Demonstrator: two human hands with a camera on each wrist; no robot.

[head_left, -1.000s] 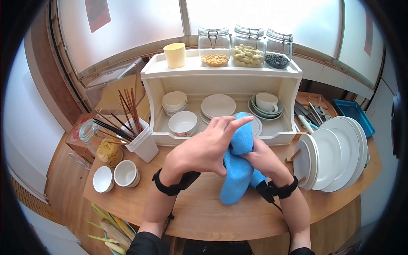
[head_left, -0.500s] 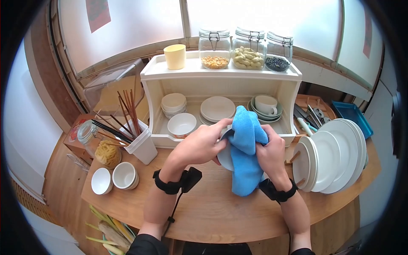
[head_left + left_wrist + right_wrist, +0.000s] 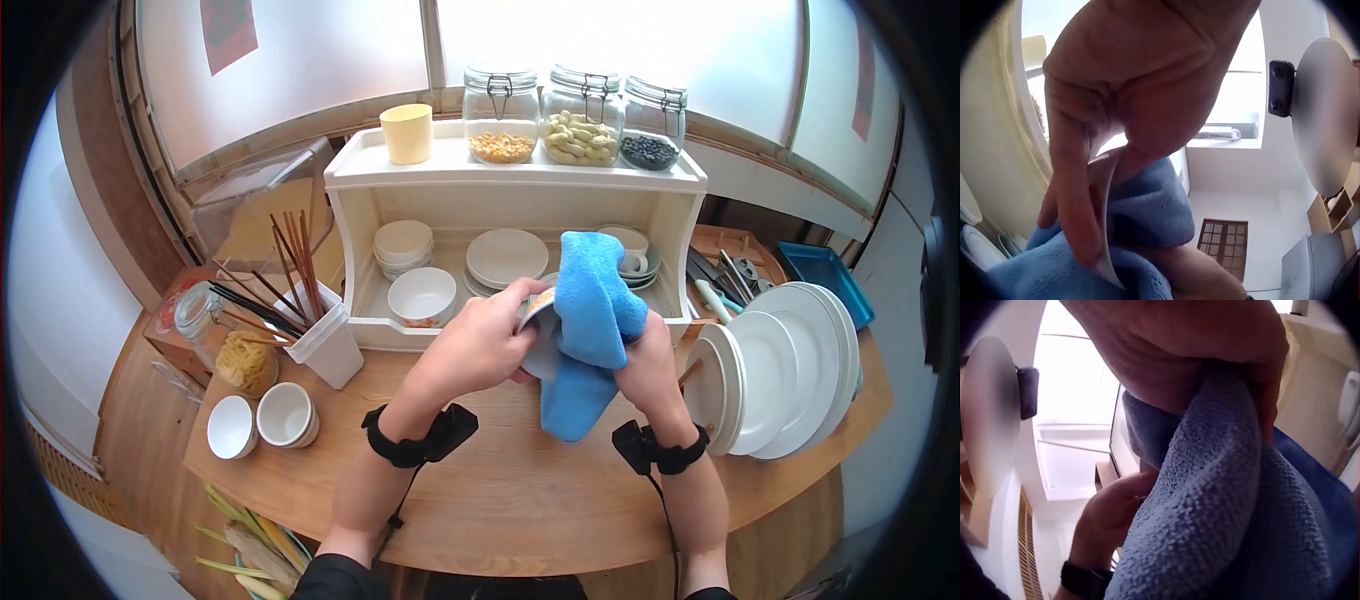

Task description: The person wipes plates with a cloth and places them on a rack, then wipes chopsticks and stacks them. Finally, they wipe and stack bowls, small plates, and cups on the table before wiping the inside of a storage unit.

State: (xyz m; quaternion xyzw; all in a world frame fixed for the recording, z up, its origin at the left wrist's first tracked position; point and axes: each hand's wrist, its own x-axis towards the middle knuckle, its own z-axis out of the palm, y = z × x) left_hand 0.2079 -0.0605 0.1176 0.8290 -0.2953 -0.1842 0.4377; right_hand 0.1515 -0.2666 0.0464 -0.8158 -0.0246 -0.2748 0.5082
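In the head view the left hand [image 3: 484, 340] pinches the rim of a white bowl [image 3: 541, 352] with a patterned patch, tilted above the table. A blue cloth [image 3: 592, 300] covers the bowl's right side, gripped by the right hand [image 3: 650, 368]. The left wrist view shows the bowl's thin edge [image 3: 1107, 219] between the left thumb and fingers, with the cloth [image 3: 1150, 206] against it. In the right wrist view the cloth [image 3: 1204, 487] is bunched under the right hand [image 3: 1210, 344]; the bowl is hidden there.
Behind the hands stands a white shelf [image 3: 515, 180] with bowls, plates and jars. Plates [image 3: 770, 370] stand upright in a rack at right. A chopstick holder [image 3: 328, 345], a pasta jar [image 3: 245, 362] and small bowls [image 3: 286, 414] are at left.
The cloth has shifted from lower between the hands to upper right of the bowl, and the right hand has moved right. More of the bowl shows in the left hand.
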